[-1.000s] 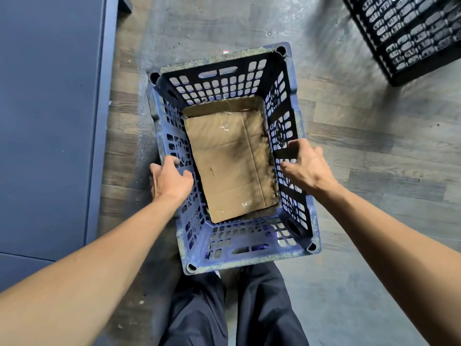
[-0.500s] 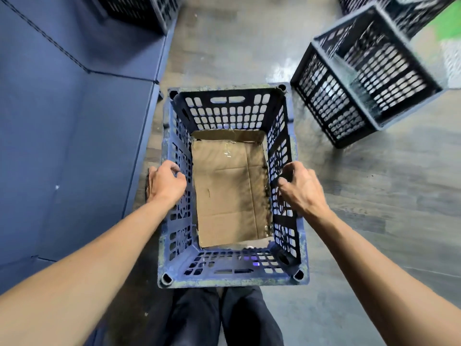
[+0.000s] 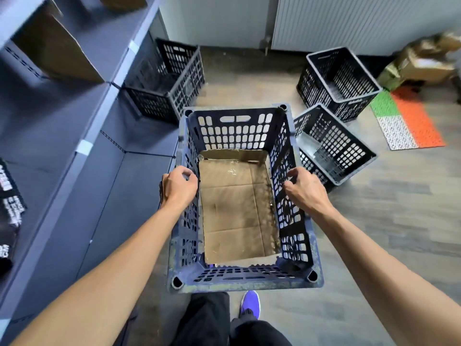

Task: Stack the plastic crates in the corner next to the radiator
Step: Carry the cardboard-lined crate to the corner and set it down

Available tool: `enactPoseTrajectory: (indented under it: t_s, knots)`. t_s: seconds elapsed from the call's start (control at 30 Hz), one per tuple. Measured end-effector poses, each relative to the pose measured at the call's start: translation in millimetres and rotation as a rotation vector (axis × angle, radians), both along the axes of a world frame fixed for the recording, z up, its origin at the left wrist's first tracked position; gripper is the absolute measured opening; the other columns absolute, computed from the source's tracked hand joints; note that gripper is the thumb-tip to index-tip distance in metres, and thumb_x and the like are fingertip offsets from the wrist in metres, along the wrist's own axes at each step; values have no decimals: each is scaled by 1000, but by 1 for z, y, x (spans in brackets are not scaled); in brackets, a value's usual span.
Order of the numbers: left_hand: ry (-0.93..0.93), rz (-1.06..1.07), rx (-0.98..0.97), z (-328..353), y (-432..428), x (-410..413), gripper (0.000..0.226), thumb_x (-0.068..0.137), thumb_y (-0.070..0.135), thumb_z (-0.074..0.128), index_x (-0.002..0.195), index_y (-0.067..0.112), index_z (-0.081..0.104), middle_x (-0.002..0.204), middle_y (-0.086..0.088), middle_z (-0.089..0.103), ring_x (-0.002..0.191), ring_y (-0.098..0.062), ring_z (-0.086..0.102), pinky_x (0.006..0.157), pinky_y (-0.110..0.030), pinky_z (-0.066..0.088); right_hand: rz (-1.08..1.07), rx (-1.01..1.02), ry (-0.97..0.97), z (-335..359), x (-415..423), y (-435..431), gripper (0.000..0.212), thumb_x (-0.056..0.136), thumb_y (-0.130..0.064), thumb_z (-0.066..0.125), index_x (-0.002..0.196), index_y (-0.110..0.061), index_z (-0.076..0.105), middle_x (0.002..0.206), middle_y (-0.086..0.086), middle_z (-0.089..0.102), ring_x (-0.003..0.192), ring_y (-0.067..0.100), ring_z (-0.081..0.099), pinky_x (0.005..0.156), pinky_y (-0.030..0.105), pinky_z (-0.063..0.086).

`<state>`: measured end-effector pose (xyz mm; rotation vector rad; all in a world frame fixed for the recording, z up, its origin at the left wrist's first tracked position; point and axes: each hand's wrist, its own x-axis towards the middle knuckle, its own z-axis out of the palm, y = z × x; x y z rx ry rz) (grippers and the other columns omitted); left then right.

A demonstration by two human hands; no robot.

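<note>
Two hands, left hand (image 3: 178,187) and right hand (image 3: 304,187), grip opposite long rims of the blue slotted plastic crate (image 3: 234,131), carried at twelve o'clock, white ribbed radiator (image 3: 361,21) at one o'clock; it looks stiff, light and balanced by that mid-rim hold.

Light: even, diffuse, moderately bright. Shadows: soft, inside crate (image 3: 249,285). Glare: faint sheen on cardboard (image 3: 232,171). Blur: shelves (image 3: 82,146), far-right boxes (image 3: 424,58) smeared. Focus: centre sharp. Edges: wide-angle bowing at corners.

Left hand (image 3: 178,187), right hand (image 3: 303,189): curled grip.
</note>
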<state>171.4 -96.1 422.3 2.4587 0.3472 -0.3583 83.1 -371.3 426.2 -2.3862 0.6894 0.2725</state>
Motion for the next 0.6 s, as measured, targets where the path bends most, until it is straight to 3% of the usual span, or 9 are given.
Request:
enactPoseTrajectory:
  t_s: [0.1,0.23,0.37,0.47,0.6]
  knots:
    - [-33,-16,-39,28,6,21,12,89,32,50,92,31,62,95,3,67,76,-24,64,62,-28,45,2,9,-34,26,13,2,33,89,-23,47,118,-11,55,100,10,67,72,20,65,68,46,59]
    - [-63,-46,-72,52,17,52,13,91,30,52,96,28,63,94,8,65,73,-20,61,63,-29,44,8,-19,-51,44,34,11,25,90,-21,45,110,-12,57,84,4,67,66,23,66,60,44,60]
    - [-70,-108,-100,64,30,94,12,90,33,52,94,28,63,88,3,68,68,-23,61,58,-29,43,-10,-27,-24,61,65,25,23,94,-20,46,114,-11,53,86,7,65,72,27,67,66,47,60]
    - [-73,-145,-127,74,37,128,12,92,29,54,96,25,64,84,6,61,71,-20,59,67,-33,48,-19,-52,-45,71,88,36,33,92,-19,47,124,-10,50,90,8,67,75,24,67,68,42,60]
    - [-97,-169,-150,85,48,165,12,92,26,55,93,21,65,79,3,64,63,-23,58,57,-30,42,-23,-59,-47,84,117,48,21,95,-18,47,113,-11,54,93,5,62,81,23,66,74,44,59]
